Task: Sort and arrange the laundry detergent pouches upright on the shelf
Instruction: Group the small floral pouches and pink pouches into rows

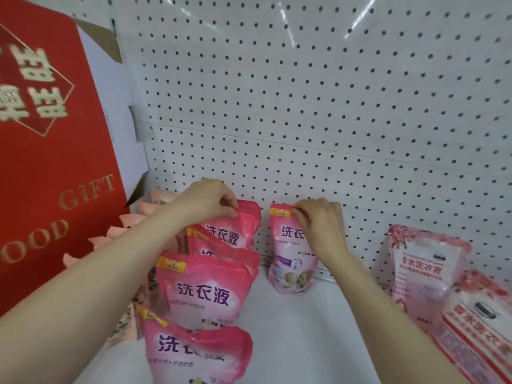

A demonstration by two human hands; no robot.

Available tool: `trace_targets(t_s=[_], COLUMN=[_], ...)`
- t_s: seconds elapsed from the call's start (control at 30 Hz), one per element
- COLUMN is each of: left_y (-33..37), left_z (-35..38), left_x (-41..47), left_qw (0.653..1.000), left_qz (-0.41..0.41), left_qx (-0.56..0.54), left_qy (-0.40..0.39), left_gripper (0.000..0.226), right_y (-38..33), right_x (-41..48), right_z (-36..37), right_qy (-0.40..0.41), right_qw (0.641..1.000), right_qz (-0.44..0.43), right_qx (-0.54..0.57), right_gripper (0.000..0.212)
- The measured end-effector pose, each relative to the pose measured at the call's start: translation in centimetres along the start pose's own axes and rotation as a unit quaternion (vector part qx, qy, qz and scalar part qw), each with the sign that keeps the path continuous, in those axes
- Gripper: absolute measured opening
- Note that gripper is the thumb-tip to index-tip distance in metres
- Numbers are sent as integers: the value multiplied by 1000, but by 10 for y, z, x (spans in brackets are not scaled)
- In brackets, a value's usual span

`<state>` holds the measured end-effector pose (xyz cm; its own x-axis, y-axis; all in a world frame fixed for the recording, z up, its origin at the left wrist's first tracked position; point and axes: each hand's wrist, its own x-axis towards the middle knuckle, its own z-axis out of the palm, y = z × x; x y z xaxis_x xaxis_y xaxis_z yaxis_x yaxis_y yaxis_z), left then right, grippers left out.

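Note:
Several pink detergent pouches stand in a row running from the front of the white shelf (304,342) to the back, on the left. My left hand (206,200) pinches the top edge of the rearmost pouch (235,231) in that row. A single pink pouch (291,261) stands upright against the pegboard, apart from the row; my right hand (321,223) grips its top edge. The front pouches (205,295) lean slightly and overlap each other.
A large red gift box (50,151) leans at the left beside the row. Paler floral-printed pouches (426,270) stand and lie at the right. A white pegboard wall (318,106) backs the shelf. Bare shelf surface lies between the two groups.

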<state>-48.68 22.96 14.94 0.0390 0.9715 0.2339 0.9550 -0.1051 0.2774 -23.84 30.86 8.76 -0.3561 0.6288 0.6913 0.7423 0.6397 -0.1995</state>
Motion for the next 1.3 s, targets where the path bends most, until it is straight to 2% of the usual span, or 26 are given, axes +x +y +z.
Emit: trace_targets(t_s=[0.23,0.3,0.47,0.67,0.9,1.07,1.3], left_y=[3,6,22,53,93,119,185], left_z=[-11,-19,-35,-30,29,97,179], left_x=[-14,-24,-63,-145,-235,-259,-266], left_qw=[999,998,988,968,932,925,937], left_qz=[4,5,42,150,285,304,308], left_qx=[-39,-67,-119,-119,-52,-91,-129], left_qy=[-12,9,84,160,215,209,100], left_gripper=[14,15,16,17,17,19,26], right_y=[-8,-10,-23,-54,-63,-45,14], right_x=[-4,-5,-29,-112,-246,-333,-409], right_z=[-12,-19,-50,-92,-112,-138,-191], right_qy=[-44,-55,-19,14,10,3,67], right_qw=[997,996,994,995,996,989,967], right_qz=[-12,-19,-38,-42,28,114,218], right_qx=[-56,-65,-101,-85,-79,-96,-114], right_gripper=[19,20,23,28,24,22,19])
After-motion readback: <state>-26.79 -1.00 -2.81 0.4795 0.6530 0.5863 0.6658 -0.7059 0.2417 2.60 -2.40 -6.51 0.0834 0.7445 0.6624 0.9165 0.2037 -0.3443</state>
